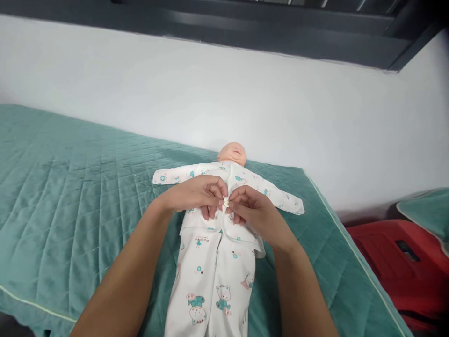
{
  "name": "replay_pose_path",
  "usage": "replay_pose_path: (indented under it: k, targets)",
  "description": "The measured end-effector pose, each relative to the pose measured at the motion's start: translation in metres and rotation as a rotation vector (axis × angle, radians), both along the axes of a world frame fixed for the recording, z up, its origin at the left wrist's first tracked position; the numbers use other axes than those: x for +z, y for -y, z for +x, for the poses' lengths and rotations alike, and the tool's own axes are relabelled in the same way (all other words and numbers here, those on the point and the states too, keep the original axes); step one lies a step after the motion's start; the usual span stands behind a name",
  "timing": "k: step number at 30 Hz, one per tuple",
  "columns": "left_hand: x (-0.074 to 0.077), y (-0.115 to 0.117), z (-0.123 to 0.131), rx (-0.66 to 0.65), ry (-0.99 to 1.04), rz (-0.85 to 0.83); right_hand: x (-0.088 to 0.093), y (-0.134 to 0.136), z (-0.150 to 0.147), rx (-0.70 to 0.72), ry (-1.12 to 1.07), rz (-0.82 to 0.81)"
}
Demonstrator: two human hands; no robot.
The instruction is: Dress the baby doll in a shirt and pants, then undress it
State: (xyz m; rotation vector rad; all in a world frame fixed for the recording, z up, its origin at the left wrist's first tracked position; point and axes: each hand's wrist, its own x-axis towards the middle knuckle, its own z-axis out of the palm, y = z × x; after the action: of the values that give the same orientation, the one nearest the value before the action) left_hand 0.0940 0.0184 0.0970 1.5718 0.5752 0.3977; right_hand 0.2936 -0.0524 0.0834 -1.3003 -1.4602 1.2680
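Observation:
A baby doll (233, 152) lies on its back, its head by the wall, dressed in a white printed top (280, 199) with sleeves spread wide and white printed pants (210, 281). Over the middle of the top, my left hand (206, 196) pinches the edge of the front opening. From the other side, my right hand (247, 206) grips the opposite edge, its fingertips almost touching those of my left hand. Between the fingertips shows a small pale fastening (226, 202), partly hidden by them.
A green quilted cover (87, 201) lies under the doll. Behind it rises a white wall (210, 93) with a dark frame (245, 30) above. At the right are a red plastic object (396, 262) and another green cloth (428, 210).

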Motion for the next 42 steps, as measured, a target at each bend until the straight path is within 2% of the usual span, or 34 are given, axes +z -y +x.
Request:
replay_pose_path:
  k: [6,13,21,25,28,31,33,35,37,42]
  targets:
    - [0.004,0.002,-0.001,0.023,-0.034,-0.015,0.0,0.001,0.001,0.0,0.007,0.001]
    - [0.003,0.001,-0.004,-0.007,-0.04,-0.017,-0.001,0.0,0.001,-0.007,-0.002,-0.006]
    - [-0.001,-0.002,-0.006,0.006,0.023,-0.004,0.003,0.001,0.003,-0.024,-0.156,0.022]
    - [-0.004,-0.004,-0.004,0.2,0.182,0.073,0.004,0.001,0.007,-0.112,-0.274,0.084]
    - [-0.008,-0.007,-0.002,0.423,0.319,0.147,0.002,-0.001,0.004,-0.273,-0.293,0.214]
    - [-0.012,-0.012,0.0,0.654,0.379,0.23,-0.004,-0.004,-0.001,-0.413,-0.153,0.39]
    - [-0.015,-0.014,0.004,0.718,0.317,0.295,-0.009,-0.006,-0.004,-0.426,-0.01,0.484]
    - [-0.019,-0.016,0.009,0.7,0.225,0.362,-0.014,-0.008,-0.005,-0.4,0.131,0.535]
    - [-0.023,-0.015,0.016,0.627,0.177,0.454,-0.019,-0.011,-0.005,-0.368,0.231,0.546]
    - [-0.029,-0.013,0.03,0.47,0.181,0.688,-0.026,-0.014,-0.002,-0.336,0.29,0.533]
